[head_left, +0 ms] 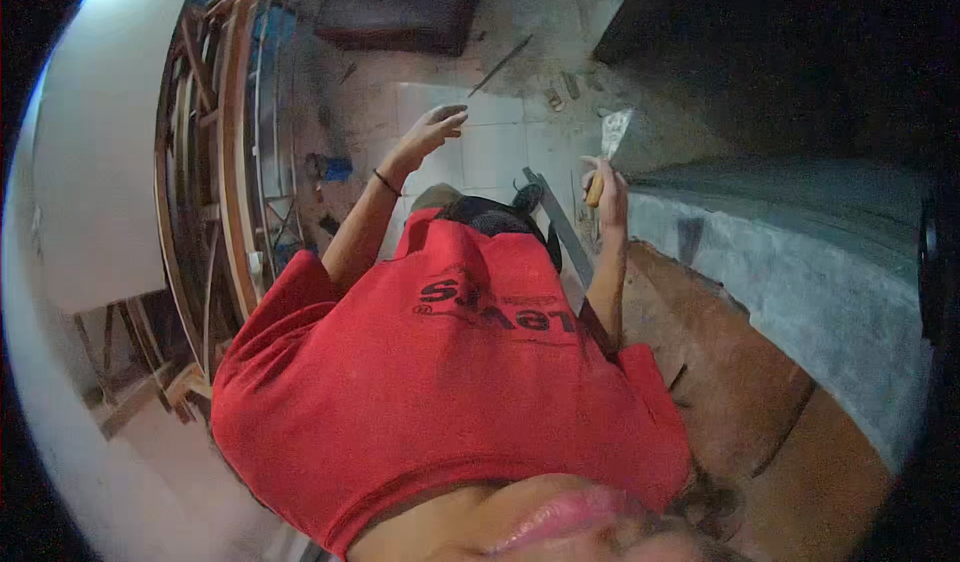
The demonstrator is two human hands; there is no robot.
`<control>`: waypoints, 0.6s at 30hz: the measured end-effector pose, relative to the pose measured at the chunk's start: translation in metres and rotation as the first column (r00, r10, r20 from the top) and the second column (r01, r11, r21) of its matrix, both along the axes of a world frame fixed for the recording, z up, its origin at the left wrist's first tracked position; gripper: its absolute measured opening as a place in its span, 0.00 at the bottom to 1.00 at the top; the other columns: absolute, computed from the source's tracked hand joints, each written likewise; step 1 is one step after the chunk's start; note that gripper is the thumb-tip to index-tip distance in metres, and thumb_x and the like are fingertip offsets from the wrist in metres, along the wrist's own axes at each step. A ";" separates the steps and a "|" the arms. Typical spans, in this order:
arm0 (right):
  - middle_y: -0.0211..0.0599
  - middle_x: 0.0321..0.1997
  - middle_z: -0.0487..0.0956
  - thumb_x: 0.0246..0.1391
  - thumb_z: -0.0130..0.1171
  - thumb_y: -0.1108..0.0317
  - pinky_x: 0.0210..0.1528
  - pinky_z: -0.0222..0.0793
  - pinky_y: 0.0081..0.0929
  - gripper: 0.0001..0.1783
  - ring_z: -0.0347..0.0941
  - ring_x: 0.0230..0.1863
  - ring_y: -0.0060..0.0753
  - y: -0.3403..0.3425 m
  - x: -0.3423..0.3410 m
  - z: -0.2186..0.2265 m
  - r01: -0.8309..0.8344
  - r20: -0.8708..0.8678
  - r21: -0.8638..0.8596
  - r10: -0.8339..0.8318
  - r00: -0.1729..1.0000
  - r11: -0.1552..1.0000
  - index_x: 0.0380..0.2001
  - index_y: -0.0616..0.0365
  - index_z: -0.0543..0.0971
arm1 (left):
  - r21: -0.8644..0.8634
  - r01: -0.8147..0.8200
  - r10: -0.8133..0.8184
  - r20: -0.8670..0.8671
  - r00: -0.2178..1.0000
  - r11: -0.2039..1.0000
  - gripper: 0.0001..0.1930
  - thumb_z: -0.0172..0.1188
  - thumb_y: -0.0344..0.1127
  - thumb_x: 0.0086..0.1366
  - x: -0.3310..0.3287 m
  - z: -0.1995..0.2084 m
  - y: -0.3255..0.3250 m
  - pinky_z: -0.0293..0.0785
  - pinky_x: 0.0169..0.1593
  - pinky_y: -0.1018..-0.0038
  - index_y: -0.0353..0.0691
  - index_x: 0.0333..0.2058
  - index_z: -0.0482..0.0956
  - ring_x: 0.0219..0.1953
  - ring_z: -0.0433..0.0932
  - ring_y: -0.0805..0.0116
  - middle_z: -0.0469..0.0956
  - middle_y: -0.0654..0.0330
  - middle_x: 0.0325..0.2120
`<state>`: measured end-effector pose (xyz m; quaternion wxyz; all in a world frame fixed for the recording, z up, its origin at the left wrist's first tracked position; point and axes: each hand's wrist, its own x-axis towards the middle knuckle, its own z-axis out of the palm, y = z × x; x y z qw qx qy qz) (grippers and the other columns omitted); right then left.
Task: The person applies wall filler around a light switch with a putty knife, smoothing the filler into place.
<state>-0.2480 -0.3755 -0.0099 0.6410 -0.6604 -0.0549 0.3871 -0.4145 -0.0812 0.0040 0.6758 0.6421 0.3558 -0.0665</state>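
My right hand (612, 194) is closed round the yellowish handle of a putty knife (616, 134). Its broad blade points up and away from me, with whitish smears on it. My left hand (432, 134) hovers over the light floor tiles, fingers stretched out and a little bent, holding nothing. A dark band (387, 183) circles that wrist. Between the two arms, below the right hand, a long grey straight bar (560, 224) slants near my legs.
Several wooden frames (235, 152) stand along the left beside a pale panel (105, 162). A dark padded piece (400, 7) lies at the far side. A thin stick (500, 66) and small scraps (570, 86) litter the floor. At right are a whitish low wall (800, 272) and a brown surface (720, 362).
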 end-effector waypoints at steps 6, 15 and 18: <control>0.26 0.18 0.68 0.58 0.44 0.49 0.20 0.60 0.16 0.24 0.64 0.18 0.18 0.003 0.021 -0.023 0.031 -0.033 0.047 -0.030 0.999 0.998 0.41 0.59 0.78 | -0.478 -0.127 0.295 0.297 0.908 0.869 0.33 0.47 0.60 0.62 -0.002 0.015 -0.004 0.58 0.57 0.63 0.48 0.60 0.60 0.57 0.65 0.57 0.61 0.58 0.59; 0.27 0.18 0.69 0.58 0.44 0.51 0.20 0.59 0.17 0.22 0.63 0.17 0.19 0.001 0.022 -0.022 0.062 0.051 0.005 -0.063 0.997 0.998 0.39 0.57 0.78 | -0.917 0.092 0.623 0.335 0.707 0.388 0.42 0.44 0.68 0.57 0.069 0.001 0.006 0.47 0.62 0.49 0.49 0.63 0.52 0.64 0.52 0.45 0.47 0.50 0.64; 0.27 0.18 0.68 0.57 0.47 0.54 0.21 0.60 0.19 0.20 0.64 0.18 0.20 0.004 0.017 -0.025 0.184 -0.013 -0.054 -0.185 0.983 0.981 0.40 0.58 0.78 | -0.921 0.115 0.550 0.319 0.772 0.373 0.44 0.44 0.70 0.55 0.107 -0.010 0.016 0.39 0.65 0.46 0.47 0.63 0.52 0.65 0.51 0.49 0.46 0.46 0.64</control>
